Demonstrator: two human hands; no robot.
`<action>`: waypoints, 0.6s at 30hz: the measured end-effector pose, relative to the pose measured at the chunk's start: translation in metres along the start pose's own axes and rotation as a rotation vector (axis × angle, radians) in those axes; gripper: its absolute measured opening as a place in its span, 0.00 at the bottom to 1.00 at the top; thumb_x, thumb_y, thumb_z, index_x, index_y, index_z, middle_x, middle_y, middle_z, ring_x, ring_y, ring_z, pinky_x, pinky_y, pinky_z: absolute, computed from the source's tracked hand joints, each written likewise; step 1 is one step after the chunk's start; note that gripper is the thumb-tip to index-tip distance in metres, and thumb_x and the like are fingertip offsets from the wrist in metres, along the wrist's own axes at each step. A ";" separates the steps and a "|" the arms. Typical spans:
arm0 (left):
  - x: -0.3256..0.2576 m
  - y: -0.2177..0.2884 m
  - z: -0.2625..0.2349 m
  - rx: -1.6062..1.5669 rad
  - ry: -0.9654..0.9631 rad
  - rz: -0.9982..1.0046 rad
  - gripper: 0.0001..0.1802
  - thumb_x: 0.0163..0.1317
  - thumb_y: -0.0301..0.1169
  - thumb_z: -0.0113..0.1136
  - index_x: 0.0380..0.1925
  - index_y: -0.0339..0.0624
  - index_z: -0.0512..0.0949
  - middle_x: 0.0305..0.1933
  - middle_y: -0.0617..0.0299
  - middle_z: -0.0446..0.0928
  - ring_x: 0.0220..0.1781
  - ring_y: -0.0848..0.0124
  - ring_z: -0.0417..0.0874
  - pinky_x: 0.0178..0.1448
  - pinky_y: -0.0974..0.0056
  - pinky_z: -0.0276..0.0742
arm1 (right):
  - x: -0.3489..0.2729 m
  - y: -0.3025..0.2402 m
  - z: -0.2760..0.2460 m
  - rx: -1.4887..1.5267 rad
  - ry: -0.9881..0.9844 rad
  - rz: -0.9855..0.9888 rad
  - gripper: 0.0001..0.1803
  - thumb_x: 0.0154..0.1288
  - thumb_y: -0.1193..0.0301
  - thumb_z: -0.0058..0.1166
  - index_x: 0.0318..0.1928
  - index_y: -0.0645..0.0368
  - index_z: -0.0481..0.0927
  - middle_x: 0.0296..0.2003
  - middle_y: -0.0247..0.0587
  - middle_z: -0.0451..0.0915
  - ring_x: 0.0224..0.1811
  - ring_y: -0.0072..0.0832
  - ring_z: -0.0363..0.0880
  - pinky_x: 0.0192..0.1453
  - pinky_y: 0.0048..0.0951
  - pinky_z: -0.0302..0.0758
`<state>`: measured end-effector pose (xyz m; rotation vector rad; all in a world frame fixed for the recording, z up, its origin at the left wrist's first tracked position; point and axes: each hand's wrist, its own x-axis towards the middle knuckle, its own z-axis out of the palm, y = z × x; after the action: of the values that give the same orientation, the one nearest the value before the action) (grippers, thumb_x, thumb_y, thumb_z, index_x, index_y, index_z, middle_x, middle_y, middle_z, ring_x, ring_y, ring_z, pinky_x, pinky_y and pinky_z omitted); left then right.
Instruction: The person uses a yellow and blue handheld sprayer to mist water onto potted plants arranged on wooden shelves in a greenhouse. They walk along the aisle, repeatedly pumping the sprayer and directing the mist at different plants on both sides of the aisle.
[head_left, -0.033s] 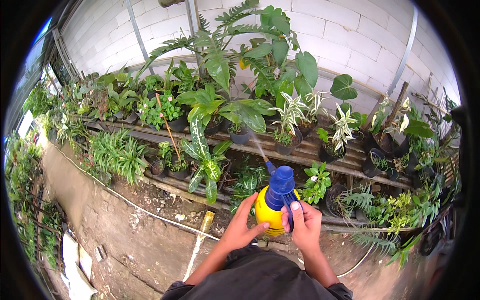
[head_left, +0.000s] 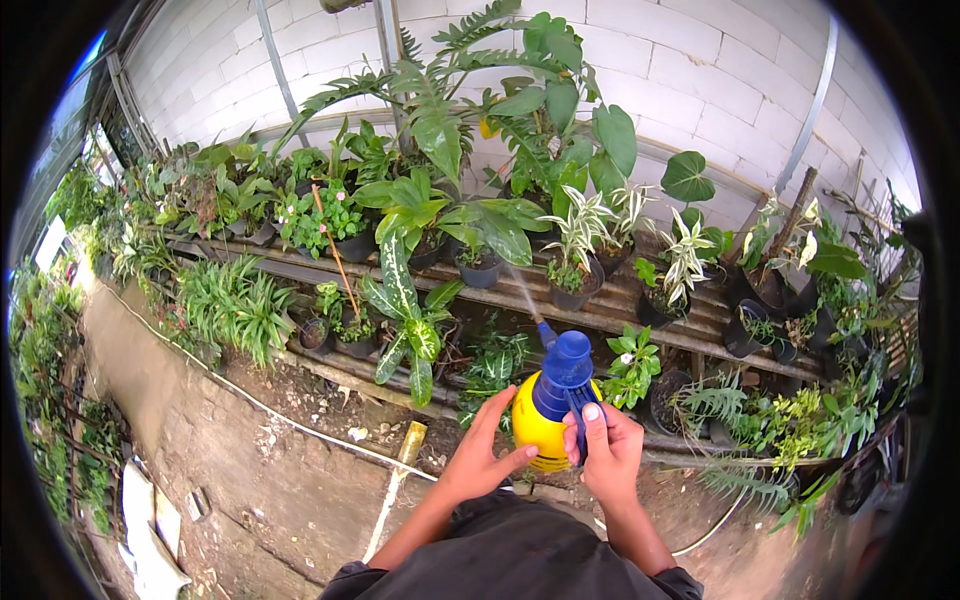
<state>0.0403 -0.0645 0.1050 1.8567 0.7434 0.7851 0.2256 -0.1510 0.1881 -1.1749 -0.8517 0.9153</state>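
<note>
A yellow pressure spray bottle (head_left: pixel 541 437) with a blue pump top stands upright in front of my body. My right hand (head_left: pixel 613 452) is closed round its blue handle, the thumb lying on top. Against the bottle's left side, my left hand (head_left: pixel 482 458) cups the yellow body with its fingers and thumb. From the blue nozzle (head_left: pixel 546 332), which points forward and slightly left, a thin mist (head_left: pixel 526 294) reaches toward the potted plants. Nearest that mist are a small dark pot (head_left: pixel 480 270) with broad green leaves and a white-striped plant (head_left: pixel 580 228).
Tiered shelves (head_left: pixel 400 290) with many potted plants run along a white block wall (head_left: pixel 670 60). A large patterned-leaf plant (head_left: pixel 408 320) leans over the lower tier. A pale hose (head_left: pixel 270 408) crosses the dirt path. White sacks (head_left: pixel 150 540) lie at lower left.
The spray bottle's nozzle has shifted very slightly to the right. Mist comes out in both frames, and both hands keep their hold.
</note>
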 end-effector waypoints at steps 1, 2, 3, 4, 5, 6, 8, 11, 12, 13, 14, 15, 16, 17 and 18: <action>0.000 0.000 0.000 -0.006 -0.002 0.002 0.53 0.68 0.45 0.75 0.82 0.34 0.56 0.82 0.41 0.63 0.83 0.50 0.65 0.84 0.47 0.60 | -0.001 -0.001 0.000 -0.050 0.001 -0.005 0.21 0.86 0.62 0.52 0.41 0.68 0.85 0.24 0.32 0.80 0.23 0.15 0.73 0.28 0.22 0.70; 0.000 0.000 0.000 -0.012 -0.004 0.003 0.52 0.68 0.45 0.74 0.82 0.34 0.57 0.81 0.42 0.63 0.83 0.50 0.65 0.84 0.47 0.59 | -0.002 -0.003 -0.001 -0.100 -0.008 0.003 0.22 0.86 0.62 0.52 0.40 0.68 0.85 0.23 0.32 0.80 0.22 0.15 0.73 0.27 0.22 0.69; 0.000 0.001 0.000 -0.014 -0.009 0.032 0.51 0.69 0.46 0.73 0.82 0.34 0.57 0.81 0.40 0.63 0.84 0.48 0.64 0.85 0.47 0.59 | -0.004 -0.004 -0.003 -0.147 -0.007 0.006 0.22 0.86 0.62 0.52 0.39 0.68 0.85 0.22 0.31 0.79 0.21 0.14 0.72 0.26 0.22 0.69; 0.000 0.001 0.001 -0.015 -0.013 0.062 0.50 0.70 0.46 0.73 0.81 0.34 0.58 0.81 0.38 0.62 0.84 0.46 0.63 0.85 0.48 0.58 | -0.005 -0.006 -0.004 -0.147 0.003 0.018 0.22 0.86 0.62 0.52 0.38 0.68 0.85 0.21 0.31 0.79 0.21 0.14 0.72 0.26 0.22 0.68; 0.000 0.001 0.001 -0.019 -0.011 0.091 0.50 0.70 0.47 0.72 0.81 0.34 0.58 0.81 0.36 0.62 0.84 0.44 0.62 0.86 0.48 0.58 | -0.006 -0.007 -0.006 -0.145 0.022 0.024 0.22 0.86 0.62 0.53 0.38 0.68 0.85 0.21 0.31 0.79 0.21 0.14 0.71 0.25 0.22 0.68; 0.000 0.001 0.002 -0.014 -0.015 0.097 0.49 0.70 0.46 0.72 0.81 0.33 0.58 0.81 0.36 0.62 0.84 0.43 0.62 0.86 0.48 0.58 | -0.008 -0.008 -0.008 -0.139 0.040 0.030 0.22 0.86 0.62 0.53 0.37 0.68 0.85 0.21 0.30 0.78 0.20 0.14 0.71 0.25 0.22 0.67; -0.001 0.000 0.004 -0.015 -0.009 0.104 0.49 0.71 0.46 0.72 0.80 0.32 0.58 0.81 0.36 0.62 0.84 0.43 0.63 0.86 0.48 0.58 | -0.009 -0.007 -0.011 -0.181 0.020 0.048 0.23 0.86 0.61 0.52 0.36 0.66 0.84 0.20 0.30 0.78 0.19 0.13 0.70 0.23 0.20 0.66; -0.004 -0.008 0.007 0.014 0.009 0.121 0.48 0.72 0.46 0.70 0.79 0.29 0.59 0.81 0.35 0.62 0.84 0.42 0.62 0.85 0.48 0.59 | -0.009 0.003 -0.015 -0.441 -0.128 0.034 0.23 0.87 0.60 0.51 0.35 0.66 0.83 0.19 0.29 0.76 0.18 0.13 0.70 0.22 0.21 0.66; -0.006 -0.013 0.006 0.026 -0.005 0.209 0.44 0.74 0.45 0.68 0.76 0.26 0.62 0.77 0.34 0.66 0.80 0.41 0.68 0.83 0.48 0.63 | -0.009 0.009 -0.015 -0.509 -0.160 0.025 0.23 0.86 0.61 0.51 0.34 0.66 0.83 0.19 0.30 0.76 0.18 0.14 0.70 0.22 0.22 0.66; -0.008 -0.018 0.005 0.036 -0.059 0.151 0.42 0.74 0.45 0.68 0.74 0.25 0.64 0.75 0.33 0.68 0.78 0.40 0.70 0.82 0.47 0.64 | -0.007 0.016 -0.015 -0.590 -0.189 0.017 0.23 0.86 0.61 0.50 0.34 0.66 0.83 0.19 0.30 0.76 0.18 0.14 0.69 0.22 0.22 0.66; -0.009 -0.024 0.003 0.047 -0.103 0.113 0.41 0.74 0.45 0.67 0.73 0.25 0.65 0.73 0.33 0.70 0.76 0.40 0.72 0.80 0.47 0.66 | -0.006 0.023 -0.016 -0.566 -0.188 0.105 0.23 0.86 0.62 0.50 0.34 0.67 0.83 0.20 0.31 0.77 0.19 0.15 0.71 0.24 0.24 0.68; -0.013 -0.030 0.003 0.055 -0.134 0.087 0.39 0.74 0.45 0.67 0.72 0.24 0.67 0.71 0.33 0.72 0.74 0.39 0.74 0.79 0.46 0.68 | -0.005 0.031 -0.016 -0.563 -0.220 0.148 0.24 0.86 0.62 0.50 0.34 0.67 0.83 0.20 0.31 0.77 0.20 0.15 0.71 0.25 0.24 0.68; -0.019 -0.036 0.005 0.092 -0.113 0.061 0.36 0.74 0.46 0.66 0.66 0.24 0.72 0.66 0.33 0.76 0.67 0.39 0.79 0.75 0.46 0.73 | -0.003 0.039 -0.016 -0.562 -0.253 0.194 0.24 0.86 0.62 0.50 0.34 0.67 0.83 0.20 0.31 0.78 0.20 0.15 0.72 0.25 0.24 0.69; -0.023 -0.041 0.007 0.155 -0.132 0.051 0.36 0.74 0.47 0.65 0.65 0.24 0.73 0.66 0.33 0.76 0.67 0.39 0.79 0.74 0.46 0.73 | -0.002 0.046 -0.017 -0.567 -0.284 0.267 0.24 0.86 0.61 0.50 0.33 0.67 0.83 0.21 0.31 0.78 0.21 0.16 0.73 0.26 0.24 0.70; -0.027 -0.047 0.007 0.218 -0.152 0.040 0.35 0.73 0.47 0.65 0.64 0.24 0.74 0.65 0.33 0.77 0.66 0.39 0.80 0.73 0.46 0.74 | -0.001 0.052 -0.018 -0.626 -0.363 0.286 0.25 0.86 0.61 0.50 0.33 0.67 0.83 0.21 0.32 0.78 0.21 0.16 0.74 0.27 0.25 0.71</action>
<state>0.0223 -0.0718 0.0542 2.1066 0.7193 0.5981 0.2346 -0.1519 0.1336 -1.7308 -1.3479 1.1581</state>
